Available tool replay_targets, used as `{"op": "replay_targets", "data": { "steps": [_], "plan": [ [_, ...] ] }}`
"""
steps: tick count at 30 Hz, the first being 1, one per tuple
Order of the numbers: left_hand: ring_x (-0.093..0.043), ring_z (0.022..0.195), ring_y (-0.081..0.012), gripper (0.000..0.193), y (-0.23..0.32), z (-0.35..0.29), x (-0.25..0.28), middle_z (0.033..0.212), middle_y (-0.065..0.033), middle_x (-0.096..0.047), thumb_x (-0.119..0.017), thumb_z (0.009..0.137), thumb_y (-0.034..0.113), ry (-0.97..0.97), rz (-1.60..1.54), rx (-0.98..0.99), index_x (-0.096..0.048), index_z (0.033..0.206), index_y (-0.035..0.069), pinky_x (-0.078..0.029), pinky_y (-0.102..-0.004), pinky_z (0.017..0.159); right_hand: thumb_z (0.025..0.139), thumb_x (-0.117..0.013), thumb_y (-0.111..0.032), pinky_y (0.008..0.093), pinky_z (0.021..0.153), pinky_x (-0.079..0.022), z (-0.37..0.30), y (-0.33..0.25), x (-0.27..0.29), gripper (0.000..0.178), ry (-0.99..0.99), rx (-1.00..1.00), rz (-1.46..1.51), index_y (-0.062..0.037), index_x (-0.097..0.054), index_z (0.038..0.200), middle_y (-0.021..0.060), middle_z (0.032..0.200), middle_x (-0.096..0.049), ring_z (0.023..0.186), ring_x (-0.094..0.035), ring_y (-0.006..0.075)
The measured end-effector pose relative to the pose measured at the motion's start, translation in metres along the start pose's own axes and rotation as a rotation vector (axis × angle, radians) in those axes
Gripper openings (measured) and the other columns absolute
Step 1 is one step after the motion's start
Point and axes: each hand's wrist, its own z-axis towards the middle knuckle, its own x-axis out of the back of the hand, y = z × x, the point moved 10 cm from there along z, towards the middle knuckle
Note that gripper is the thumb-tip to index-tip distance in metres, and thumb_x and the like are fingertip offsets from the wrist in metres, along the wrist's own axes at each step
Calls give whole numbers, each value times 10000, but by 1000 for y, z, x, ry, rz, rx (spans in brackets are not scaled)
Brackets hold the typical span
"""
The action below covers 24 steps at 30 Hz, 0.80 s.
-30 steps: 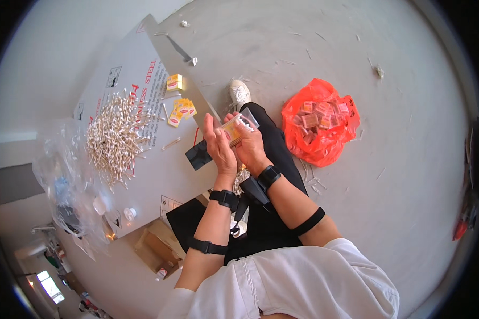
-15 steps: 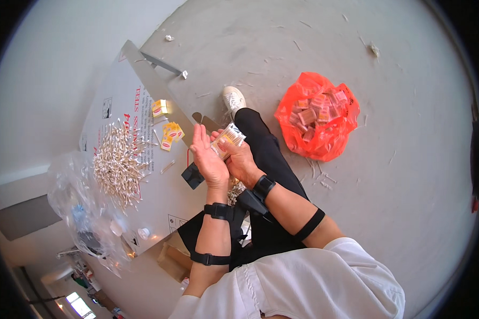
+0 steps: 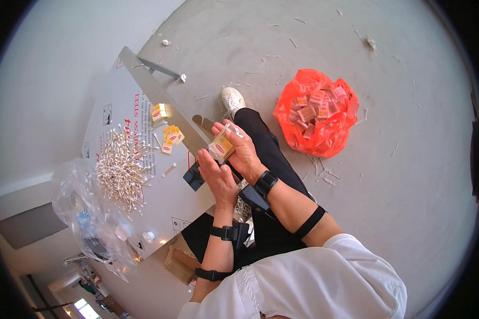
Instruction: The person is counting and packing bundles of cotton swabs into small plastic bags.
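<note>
My right hand [image 3: 245, 151] wraps round a small clear pack of cotton swabs [image 3: 222, 145] with a yellow and red label, above my knee. The label faces up. Beside the pack's lower end, my left hand [image 3: 218, 178] is open with its fingers stretched out; the fingertips seem to touch the pack. On the metal-topped table to the left lies a heap of loose cotton swabs [image 3: 121, 170]. Several yellow label cards [image 3: 171, 137] are spread near the table edge, and a stack of yellow cards [image 3: 159, 111] stands just beyond them.
An orange-red plastic bag [image 3: 287, 135] filled with swab packs [image 3: 307, 113] sits on the floor to the right. Loose swabs and crumpled bits litter the floor. A clear plastic bag [image 3: 72, 186] and a cardboard box [image 3: 180, 264] are at the left. A dark box [image 3: 193, 178] stands by the table edge.
My left hand has dropped from beside the pack to its lower end. The pack has turned in my right hand, so its yellow label now shows instead of the swabs.
</note>
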Motion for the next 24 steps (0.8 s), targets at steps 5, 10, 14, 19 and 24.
{"op": "replay_targets", "data": {
  "steps": [5,10,14,19,24],
  "plan": [
    [-150,1455,-441,800,15,3,-12,1551,-314,-163,-240,990,583,-40,-110,-117,-148,1529,-1,-104,-521,1164,980,-555,-130,402,1038,-467,-7,15,-3,437,5,-72,-82,-8,-415,1375,172,1370,-527,1273,-519,260],
    [-93,1476,-395,844,28,9,-13,1577,-272,-125,-206,977,631,-140,-185,-117,-139,1533,-1,-82,-471,1184,999,-513,-115,388,1016,-493,-5,17,-3,370,-34,-76,-126,15,-437,1337,175,1331,-556,1232,-555,261],
    [-76,1481,-388,839,34,8,-8,1583,-269,-100,-210,980,628,-232,-267,-136,-129,1536,5,-75,-467,1187,996,-511,-98,386,1012,-497,-7,20,-3,364,-46,-81,-136,13,-437,1334,178,1326,-559,1222,-563,266],
    [-87,1473,-425,824,11,0,0,1569,-307,-87,-288,983,601,-118,-380,-10,-133,1535,10,-86,-506,1177,981,-534,-94,429,1088,-420,-2,22,-1,387,-126,-66,-61,2,-437,1343,177,1367,-525,1274,-515,286],
    [-69,1479,-409,779,-10,-27,1,1590,-259,-77,-290,989,562,-144,221,7,-150,1534,22,-60,-558,1167,974,-576,-168,405,1025,-448,0,10,5,428,-92,-10,-50,-13,-451,1354,174,1345,-553,1266,-523,284]
  ]
}}
